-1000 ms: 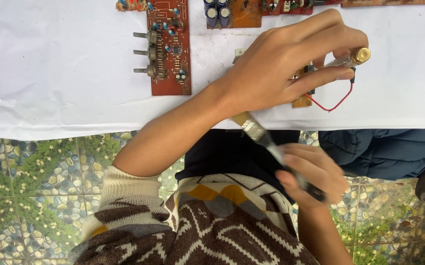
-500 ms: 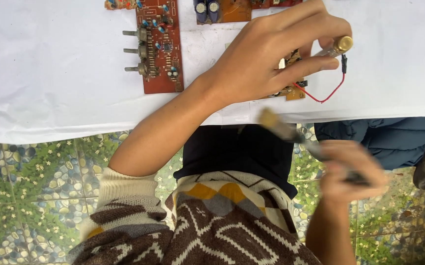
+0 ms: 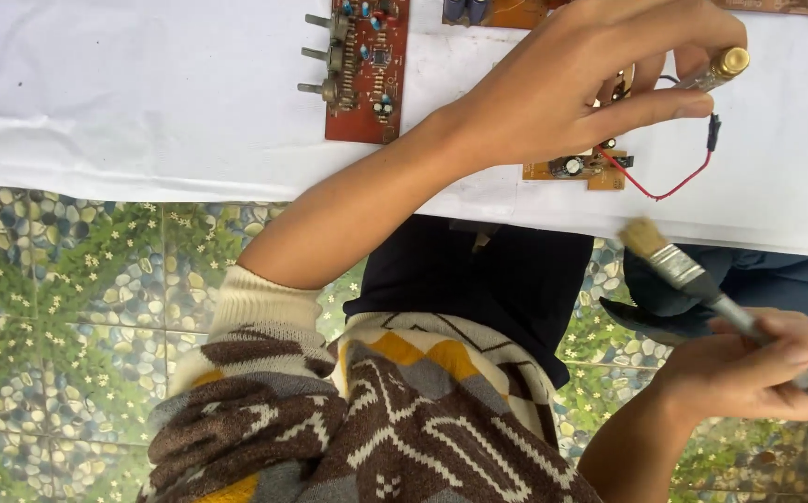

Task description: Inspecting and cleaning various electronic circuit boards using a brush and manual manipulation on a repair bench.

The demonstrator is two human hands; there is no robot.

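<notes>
Lowered since a second ago, the right hand (image 3: 758, 368) grips a paintbrush (image 3: 702, 279) below the worktop (image 3: 143, 112). Left hand (image 3: 590, 84) pinches a gold-tipped part (image 3: 725, 67) above a small orange circuit board (image 3: 576, 169).

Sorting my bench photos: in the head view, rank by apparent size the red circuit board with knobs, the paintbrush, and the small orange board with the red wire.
1. Paintbrush, though it is nearer the camera and partly hidden, so unsure.
2. Red circuit board, partly cut off at the top.
3. Small orange board, clearly smallest, partly hidden.
</notes>
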